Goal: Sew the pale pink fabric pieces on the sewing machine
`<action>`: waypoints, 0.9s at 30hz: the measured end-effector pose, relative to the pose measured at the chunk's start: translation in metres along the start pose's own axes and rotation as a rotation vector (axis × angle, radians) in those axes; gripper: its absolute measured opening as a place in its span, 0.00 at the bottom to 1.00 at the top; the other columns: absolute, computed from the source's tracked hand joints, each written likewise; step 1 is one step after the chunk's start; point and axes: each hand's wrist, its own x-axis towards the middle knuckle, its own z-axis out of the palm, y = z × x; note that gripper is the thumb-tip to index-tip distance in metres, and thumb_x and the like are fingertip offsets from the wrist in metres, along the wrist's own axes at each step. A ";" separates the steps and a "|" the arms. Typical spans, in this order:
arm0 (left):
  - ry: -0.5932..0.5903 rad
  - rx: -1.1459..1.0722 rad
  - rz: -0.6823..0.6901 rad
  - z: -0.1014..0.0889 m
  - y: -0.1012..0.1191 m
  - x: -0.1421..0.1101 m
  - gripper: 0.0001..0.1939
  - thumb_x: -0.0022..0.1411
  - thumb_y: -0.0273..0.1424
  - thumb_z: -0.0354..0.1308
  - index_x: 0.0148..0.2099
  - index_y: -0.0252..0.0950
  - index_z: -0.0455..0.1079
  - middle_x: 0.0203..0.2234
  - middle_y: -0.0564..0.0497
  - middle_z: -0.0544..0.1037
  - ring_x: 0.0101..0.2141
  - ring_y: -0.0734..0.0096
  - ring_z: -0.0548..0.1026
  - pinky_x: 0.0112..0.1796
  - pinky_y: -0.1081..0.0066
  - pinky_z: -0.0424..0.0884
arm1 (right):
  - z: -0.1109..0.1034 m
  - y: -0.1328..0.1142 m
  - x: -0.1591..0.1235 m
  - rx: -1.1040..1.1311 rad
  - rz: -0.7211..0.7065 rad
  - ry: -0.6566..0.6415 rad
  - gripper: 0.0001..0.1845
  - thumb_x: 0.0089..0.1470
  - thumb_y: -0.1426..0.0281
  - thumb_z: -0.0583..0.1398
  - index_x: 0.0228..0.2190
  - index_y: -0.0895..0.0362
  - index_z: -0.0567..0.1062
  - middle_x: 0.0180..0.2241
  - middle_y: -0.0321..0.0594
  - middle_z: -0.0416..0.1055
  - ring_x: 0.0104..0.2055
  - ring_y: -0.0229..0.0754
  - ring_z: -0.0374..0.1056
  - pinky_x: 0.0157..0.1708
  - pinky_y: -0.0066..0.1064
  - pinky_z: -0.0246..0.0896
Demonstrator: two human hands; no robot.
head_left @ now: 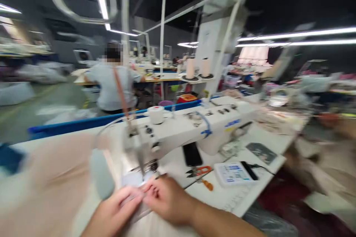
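Just in front of the needle area of a white sewing machine (178, 129), my two hands meet with their fingertips close together. My left hand (118, 205) is closed, thumb and fingers pressed on pale fabric (160, 226) that lies below. Curled into a pinch, my right hand (168, 200) grips the edge of the same fabric; its exact hold is blurred. A wide stretch of pale pink fabric (52, 177) spreads over the table to the left. Beside my left hand stands a grey-green rounded plate (102, 174). The needle tip is smeared by motion.
Right of my hands lie orange-handled thread snips (198, 171), a black phone (192, 154), a small orange-handled tool (207, 184) and a white control box (236, 174) with a cable. Thread cones (190, 68) stand behind the machine. A person (114, 85) sits beyond, back turned.
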 end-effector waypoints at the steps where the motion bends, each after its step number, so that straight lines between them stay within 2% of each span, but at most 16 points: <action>1: -0.039 -0.019 0.007 -0.001 0.008 -0.009 0.23 0.68 0.55 0.55 0.39 0.44 0.81 0.37 0.52 0.84 0.42 0.54 0.79 0.46 0.66 0.76 | 0.001 -0.002 -0.006 0.021 -0.003 0.021 0.05 0.59 0.72 0.62 0.39 0.55 0.77 0.29 0.32 0.72 0.31 0.37 0.69 0.36 0.26 0.66; 4: 0.003 -0.065 0.019 0.001 0.021 -0.018 0.19 0.64 0.47 0.58 0.37 0.38 0.80 0.34 0.49 0.84 0.38 0.57 0.79 0.42 0.68 0.75 | 0.002 0.006 -0.014 0.077 -0.023 0.017 0.09 0.65 0.64 0.59 0.40 0.55 0.76 0.34 0.39 0.74 0.35 0.42 0.70 0.37 0.31 0.67; 10: 0.099 -0.144 -0.007 0.012 0.013 -0.021 0.13 0.60 0.40 0.61 0.35 0.35 0.80 0.28 0.51 0.80 0.32 0.64 0.75 0.35 0.70 0.69 | 0.008 0.029 -0.018 -0.004 -0.077 -0.013 0.14 0.71 0.56 0.57 0.41 0.53 0.75 0.36 0.39 0.76 0.35 0.42 0.72 0.35 0.30 0.68; 16: 0.113 -0.149 0.057 0.017 0.008 -0.021 0.14 0.60 0.41 0.63 0.32 0.35 0.78 0.24 0.52 0.76 0.29 0.67 0.69 0.33 0.70 0.64 | 0.010 0.030 -0.021 -0.063 -0.121 0.095 0.15 0.70 0.56 0.58 0.38 0.52 0.76 0.31 0.36 0.74 0.29 0.41 0.68 0.28 0.30 0.63; 19: 0.150 -0.151 0.063 0.017 0.010 -0.022 0.13 0.60 0.40 0.63 0.30 0.35 0.76 0.23 0.54 0.73 0.28 0.69 0.67 0.31 0.70 0.62 | 0.011 0.025 -0.022 -0.101 -0.136 0.122 0.15 0.69 0.57 0.57 0.34 0.51 0.77 0.27 0.34 0.72 0.26 0.41 0.65 0.30 0.30 0.64; 22: 0.175 -0.145 0.073 0.017 0.012 -0.023 0.13 0.59 0.39 0.62 0.29 0.35 0.74 0.21 0.55 0.70 0.27 0.71 0.65 0.30 0.71 0.60 | 0.010 0.022 -0.024 -0.139 -0.118 0.157 0.15 0.70 0.58 0.57 0.34 0.50 0.77 0.28 0.33 0.72 0.26 0.40 0.64 0.32 0.31 0.64; 27: 0.174 -0.117 0.119 0.017 0.014 -0.022 0.13 0.60 0.37 0.59 0.27 0.36 0.70 0.19 0.57 0.65 0.25 0.72 0.61 0.27 0.71 0.56 | 0.009 0.024 -0.022 -0.186 -0.175 0.133 0.13 0.70 0.60 0.57 0.36 0.51 0.77 0.29 0.34 0.73 0.27 0.40 0.67 0.29 0.29 0.63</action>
